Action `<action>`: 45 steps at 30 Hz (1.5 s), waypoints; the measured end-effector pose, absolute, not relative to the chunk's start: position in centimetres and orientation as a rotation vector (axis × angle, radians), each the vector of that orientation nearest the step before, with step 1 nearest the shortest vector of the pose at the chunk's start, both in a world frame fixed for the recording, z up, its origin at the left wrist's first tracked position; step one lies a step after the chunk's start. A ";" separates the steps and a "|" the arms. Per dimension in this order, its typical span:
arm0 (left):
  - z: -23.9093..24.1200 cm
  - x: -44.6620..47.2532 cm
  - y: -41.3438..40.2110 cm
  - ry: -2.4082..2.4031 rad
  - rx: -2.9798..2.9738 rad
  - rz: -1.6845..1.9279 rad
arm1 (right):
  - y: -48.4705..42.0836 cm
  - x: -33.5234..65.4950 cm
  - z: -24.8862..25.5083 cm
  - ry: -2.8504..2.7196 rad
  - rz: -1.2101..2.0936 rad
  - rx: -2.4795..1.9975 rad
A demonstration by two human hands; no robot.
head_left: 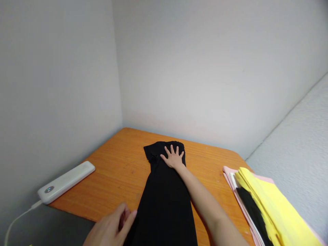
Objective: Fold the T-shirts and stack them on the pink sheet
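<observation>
A black short-sleeved T-shirt (166, 201) lies lengthwise on the wooden table, folded into a long narrow shape. Its sleeve points left near the far end. My right hand (174, 159) is pressed flat on the far part of the shirt, fingers spread. Beside the shirt's near left edge is my left hand (110, 227), slightly blurred. Its fingers are loosely curled and the thumb stands apart from them, with nothing visible between. The thumb tip is at the shirt's edge; whether it touches the cloth I cannot tell. The shirt's near end runs out of view.
On the right of the wooden table (120, 174) lies a pile of folded cloths, with a yellow one (271, 201) over black, white and pink ones. A white bar-shaped device (68, 181) with a cable rests at the left edge. Walls (192, 68) close off the back and sides.
</observation>
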State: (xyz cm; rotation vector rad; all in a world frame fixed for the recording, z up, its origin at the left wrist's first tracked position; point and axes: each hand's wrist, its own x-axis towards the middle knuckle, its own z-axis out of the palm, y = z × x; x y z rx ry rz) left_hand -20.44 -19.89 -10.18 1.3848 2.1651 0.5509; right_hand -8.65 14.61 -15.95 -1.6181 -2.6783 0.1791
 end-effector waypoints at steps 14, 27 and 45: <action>-10.1 -27.5 6.8 2.661 1.560 0.465 | 13.9 -8.5 -15.2 -2.659 0.163 -1.606; -11.9 -30.2 12.0 2.514 1.558 0.265 | 14.0 -8.1 -15.0 -2.651 0.199 -1.468; -7.7 -24.7 15.9 2.100 1.348 0.362 | 6.3 -8.7 -11.7 -2.754 0.254 -1.390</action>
